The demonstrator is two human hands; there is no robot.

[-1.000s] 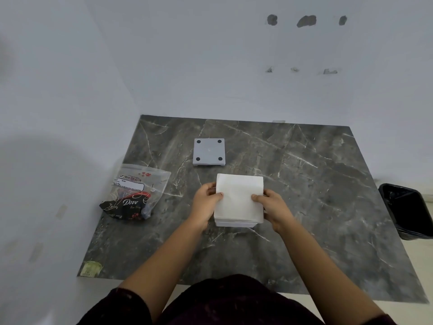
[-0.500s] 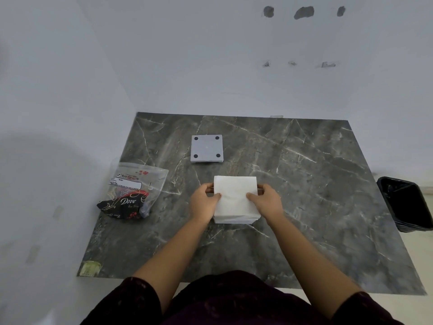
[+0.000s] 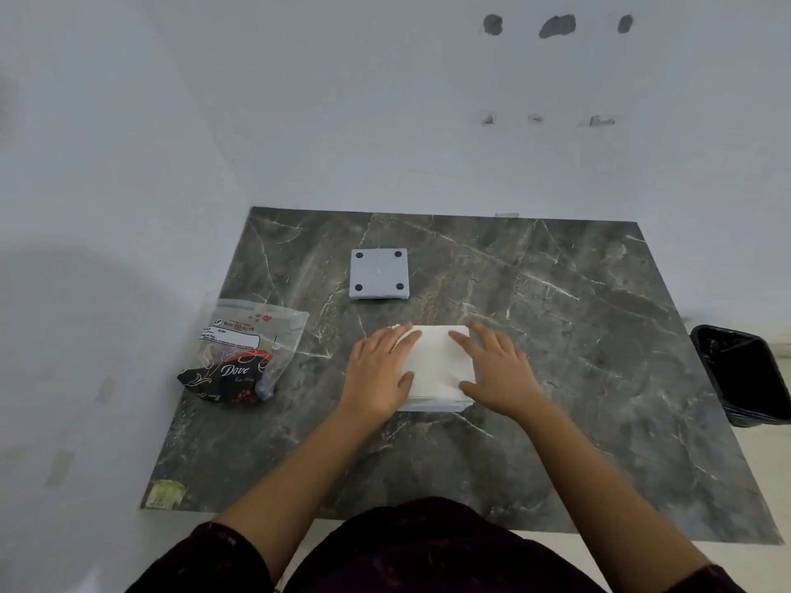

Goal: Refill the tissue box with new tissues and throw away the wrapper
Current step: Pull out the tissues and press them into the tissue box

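While hands [image 3: 436, 370] flatten tissues [image 3: 436, 365], table edges clear

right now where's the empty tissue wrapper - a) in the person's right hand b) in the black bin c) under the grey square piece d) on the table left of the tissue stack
d: the wrapper lies on the table to the left of the tissue stack, which both the left hand and the right hand press flat; it is not in the black bin.

The crumpled plastic wrapper [image 3: 244, 353] reads "BIG TISSUES" on top and "Dove" lower down.
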